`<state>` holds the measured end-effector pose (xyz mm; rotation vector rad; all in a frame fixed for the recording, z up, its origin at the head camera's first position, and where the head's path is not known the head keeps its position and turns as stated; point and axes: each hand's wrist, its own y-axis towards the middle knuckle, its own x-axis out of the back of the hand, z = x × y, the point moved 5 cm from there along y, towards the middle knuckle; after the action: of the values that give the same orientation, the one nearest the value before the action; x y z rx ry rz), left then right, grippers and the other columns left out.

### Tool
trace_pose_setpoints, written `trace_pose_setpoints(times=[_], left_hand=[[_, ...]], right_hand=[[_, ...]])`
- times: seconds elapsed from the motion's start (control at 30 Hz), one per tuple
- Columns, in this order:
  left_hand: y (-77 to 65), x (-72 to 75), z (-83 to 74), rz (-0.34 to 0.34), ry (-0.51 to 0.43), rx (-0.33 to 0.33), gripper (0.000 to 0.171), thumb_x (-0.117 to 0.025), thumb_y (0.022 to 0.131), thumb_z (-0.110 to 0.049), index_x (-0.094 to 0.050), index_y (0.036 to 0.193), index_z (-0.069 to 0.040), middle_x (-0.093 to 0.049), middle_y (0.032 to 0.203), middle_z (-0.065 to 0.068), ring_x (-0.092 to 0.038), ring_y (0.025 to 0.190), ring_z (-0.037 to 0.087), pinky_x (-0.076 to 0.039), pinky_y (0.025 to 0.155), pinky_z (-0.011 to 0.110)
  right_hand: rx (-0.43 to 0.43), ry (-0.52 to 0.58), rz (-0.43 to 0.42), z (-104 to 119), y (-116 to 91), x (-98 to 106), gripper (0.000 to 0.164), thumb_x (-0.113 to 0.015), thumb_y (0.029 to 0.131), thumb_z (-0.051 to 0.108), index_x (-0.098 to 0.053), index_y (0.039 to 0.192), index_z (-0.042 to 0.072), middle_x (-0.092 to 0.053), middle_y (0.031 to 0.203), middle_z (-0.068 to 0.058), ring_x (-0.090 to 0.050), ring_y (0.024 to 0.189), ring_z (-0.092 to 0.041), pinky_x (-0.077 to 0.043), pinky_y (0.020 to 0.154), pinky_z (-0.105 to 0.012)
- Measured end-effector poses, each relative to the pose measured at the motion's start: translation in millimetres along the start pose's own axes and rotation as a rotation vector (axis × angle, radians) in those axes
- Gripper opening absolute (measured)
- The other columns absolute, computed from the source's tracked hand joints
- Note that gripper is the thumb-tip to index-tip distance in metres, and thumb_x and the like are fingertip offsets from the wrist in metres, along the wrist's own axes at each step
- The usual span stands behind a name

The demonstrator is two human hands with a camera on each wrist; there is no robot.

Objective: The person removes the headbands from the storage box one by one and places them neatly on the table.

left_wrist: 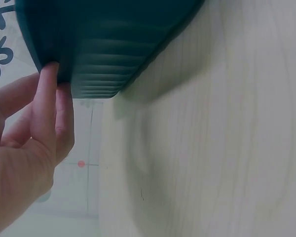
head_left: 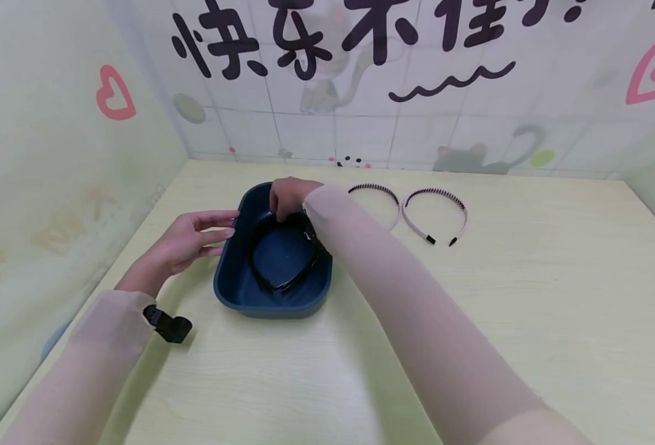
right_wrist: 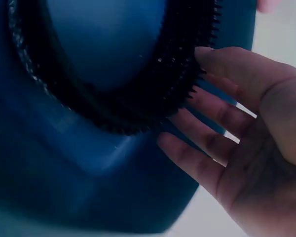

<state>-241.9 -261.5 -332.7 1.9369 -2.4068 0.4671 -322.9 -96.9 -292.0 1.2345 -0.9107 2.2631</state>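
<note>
A dark blue plastic basin [head_left: 233, 295] stands on the table. Inside it lies a black headband [head_left: 255, 262] with comb teeth [right_wrist: 187, 94]; there may be more than one, as the dark bands overlap. My right hand [head_left: 290, 195] reaches over the basin's far part and pinches the toothed band, thumb on one side and fingers on the other in the right wrist view. At the basin's left side my left hand [head_left: 191, 238] touches the outer wall with nearly straight fingers [left_wrist: 47, 103]. Beyond my right forearm lie two pale pink headbands [head_left: 463, 222] with dark teeth, one partly covered by the sleeve.
The pale wooden table [head_left: 528, 278] meets a printed wall cloth [head_left: 361, 136] at the back and another cloth [head_left: 55, 185] at the left. A black wrist camera [head_left: 169, 324] sits on my left sleeve.
</note>
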Motion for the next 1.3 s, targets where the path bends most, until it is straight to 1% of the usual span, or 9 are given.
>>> trace_pose_setpoints(times=[0.2,0.47,0.67,0.87,1.0,1.17,1.3], left_hand=[[0.3,-1.1,-2.7,0.003,0.001,0.002,0.054,-0.061,0.089,-0.016,-0.04,0.138,-0.003,-0.049,0.119,0.001,-0.057,0.097,0.004,-0.051,0.075,0.024],[1.1,-1.0,-5.4,-0.001,0.003,0.005,0.054,-0.06,0.09,-0.014,-0.039,0.138,-0.002,-0.048,0.118,0.001,-0.057,0.096,0.004,-0.052,0.075,0.024],[1.3,-0.7,-4.8,0.0,-0.003,0.019,0.055,-0.06,0.09,-0.014,-0.038,0.139,-0.002,-0.048,0.12,0.002,-0.056,0.097,0.004,-0.052,0.075,0.023],[0.1,-1.0,-4.5,-0.001,0.002,0.026,0.054,-0.06,0.09,-0.014,-0.038,0.139,-0.003,-0.048,0.121,0.001,-0.056,0.098,0.003,-0.052,0.074,0.023],[0.0,-0.4,-3.5,-0.001,0.009,0.023,0.054,-0.059,0.091,-0.014,-0.038,0.139,-0.003,-0.048,0.122,0.002,-0.056,0.098,0.003,-0.051,0.075,0.023],[-0.8,0.3,-1.8,-0.004,0.015,0.02,0.054,-0.059,0.091,-0.015,-0.038,0.139,-0.004,-0.046,0.123,0.003,-0.056,0.098,0.003,-0.051,0.075,0.023],[-1.9,0.9,-1.2,-0.015,0.015,0.016,0.053,-0.06,0.09,-0.015,-0.039,0.138,-0.003,-0.048,0.121,0.002,-0.056,0.098,0.003,-0.052,0.074,0.023]], right_hand=[[0.003,-0.032,0.015,0,3,-4,0.034,-0.059,0.089,0.006,-0.058,0.123,0.006,-0.053,0.126,-0.005,-0.05,0.108,-0.015,-0.043,0.088,-0.024],[-0.008,-0.068,-0.005,-2,4,-2,0.035,-0.057,0.088,-0.003,-0.06,0.121,0.009,-0.053,0.126,-0.004,-0.05,0.109,-0.014,-0.043,0.089,-0.025],[0.006,-0.046,-0.022,-4,4,-2,0.034,-0.055,0.088,-0.005,-0.063,0.118,0.008,-0.056,0.122,-0.005,-0.053,0.104,-0.015,-0.044,0.088,-0.024],[0.004,-0.021,-0.037,-3,5,0,0.032,-0.058,0.085,-0.007,-0.066,0.111,0.009,-0.06,0.114,-0.004,-0.054,0.098,-0.014,-0.046,0.084,-0.024],[-0.005,-0.01,-0.042,-2,3,2,0.031,-0.06,0.085,-0.006,-0.067,0.11,0.009,-0.061,0.112,-0.003,-0.055,0.099,-0.013,-0.046,0.084,-0.025],[0.018,-0.002,-0.047,-1,0,6,0.03,-0.06,0.085,-0.005,-0.066,0.112,0.008,-0.061,0.116,-0.003,-0.054,0.107,-0.015,-0.046,0.086,-0.024],[0.028,0.003,-0.047,1,-4,9,0.033,-0.061,0.085,-0.003,-0.064,0.117,0.008,-0.058,0.121,-0.003,-0.053,0.105,-0.015,-0.049,0.078,-0.027]])
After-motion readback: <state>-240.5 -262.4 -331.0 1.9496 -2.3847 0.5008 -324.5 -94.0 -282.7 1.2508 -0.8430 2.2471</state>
